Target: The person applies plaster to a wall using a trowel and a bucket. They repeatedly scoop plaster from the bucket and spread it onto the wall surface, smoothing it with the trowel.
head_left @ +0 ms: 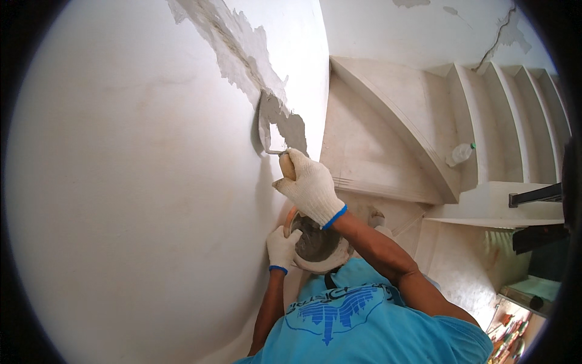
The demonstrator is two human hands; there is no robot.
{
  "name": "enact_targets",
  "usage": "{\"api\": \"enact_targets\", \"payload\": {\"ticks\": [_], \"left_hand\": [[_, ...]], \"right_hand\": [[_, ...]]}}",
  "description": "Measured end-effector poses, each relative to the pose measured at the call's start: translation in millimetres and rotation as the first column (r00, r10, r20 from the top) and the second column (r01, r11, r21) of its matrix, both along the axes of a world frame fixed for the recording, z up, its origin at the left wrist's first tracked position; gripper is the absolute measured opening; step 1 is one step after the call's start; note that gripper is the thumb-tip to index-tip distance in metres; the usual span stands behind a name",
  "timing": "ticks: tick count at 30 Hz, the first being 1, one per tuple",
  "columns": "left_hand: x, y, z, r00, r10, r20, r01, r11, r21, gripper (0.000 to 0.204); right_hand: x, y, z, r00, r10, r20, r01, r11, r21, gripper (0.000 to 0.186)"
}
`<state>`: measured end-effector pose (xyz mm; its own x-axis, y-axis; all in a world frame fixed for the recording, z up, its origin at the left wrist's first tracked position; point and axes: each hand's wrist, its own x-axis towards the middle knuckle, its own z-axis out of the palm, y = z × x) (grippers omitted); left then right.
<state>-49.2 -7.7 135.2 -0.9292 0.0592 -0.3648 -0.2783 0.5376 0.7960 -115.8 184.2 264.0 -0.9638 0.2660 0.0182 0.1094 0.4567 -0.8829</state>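
My right hand [310, 187], in a cream knit glove with a blue cuff, is closed round the wooden handle of a trowel [264, 124]. The trowel's blade lies against the white wall [133, 182], at the lower end of a grey strip of mortar [290, 124] along a crack. Below it, my left hand [282, 247], gloved the same way, grips the rim of a round bucket [315, 266]. Wet grey mortar [316, 239] is inside the bucket. My right forearm passes over the bucket's right side and hides part of it.
To the right, pale stairs [418, 115] curve upward. A clear plastic bottle with a green cap [459, 155] lies on one step. Another cracked patch [498, 36] marks the far wall. A dark metal rail [536, 195] juts in at the right edge.
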Motion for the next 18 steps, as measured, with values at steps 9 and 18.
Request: {"api": "enact_targets", "payload": {"ticks": [9,18], "left_hand": [[0.4,4.2,4.3,1.0,-0.002,-0.011,0.001,1.0,-0.019,0.031],[-1.3,2.9,3.1,1.0,-0.019,0.016,0.02,0.999,-0.037,0.031]], "right_hand": [[20.2,16.9,-38.7,0.996,-0.034,0.083,0.052,0.975,-0.217,0.059],[4.7,0.1,-39.4,0.997,-0.039,0.062,0.05,0.983,-0.174,0.05]]}}
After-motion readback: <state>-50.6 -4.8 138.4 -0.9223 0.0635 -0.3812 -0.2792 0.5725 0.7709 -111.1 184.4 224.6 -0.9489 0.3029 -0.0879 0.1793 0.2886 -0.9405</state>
